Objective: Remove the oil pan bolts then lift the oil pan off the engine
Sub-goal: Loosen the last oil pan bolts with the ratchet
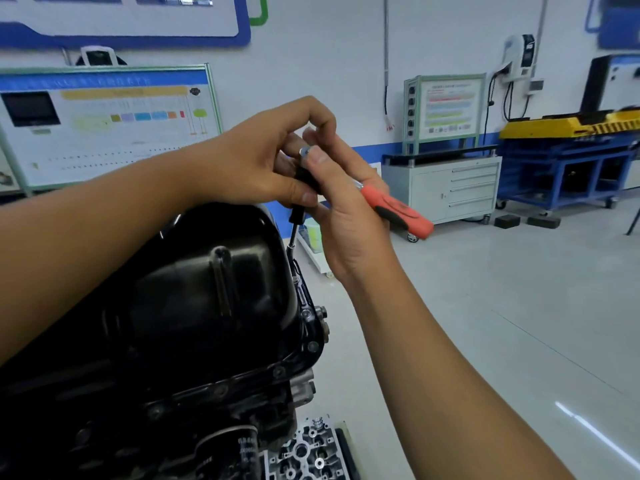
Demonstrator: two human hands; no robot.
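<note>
- Hands met in the upper middle of the frame, both on a ratchet wrench with an orange and black handle that stuck out toward the right.
- The left hand came in from the left edge; its fingers and thumb were curled round the black head end of the wrench, thumb pressed on the dark part just above the shaft.
- The right hand rose from the lower right, its fingers wrapped round the wrench near the head, thumb lying across the shiny metal top.
- A thin extension bar ran down from the wrench head to the right edge of the oil pan, ending at a bolt on the rim; whether the socket was seated on it could not be told.
- The oil pan, black and glossy, filled the lower left of the frame, sitting on top of the engine with its flange flat against the block.
- More bolts showed along the pan's right and lower rim, in place.
- A cylinder head lay at the bottom centre, just beside the engine.
- A grey drawer cabinet stood right of centre against the far wall, with a blue and yellow cart at the right edge.
</note>
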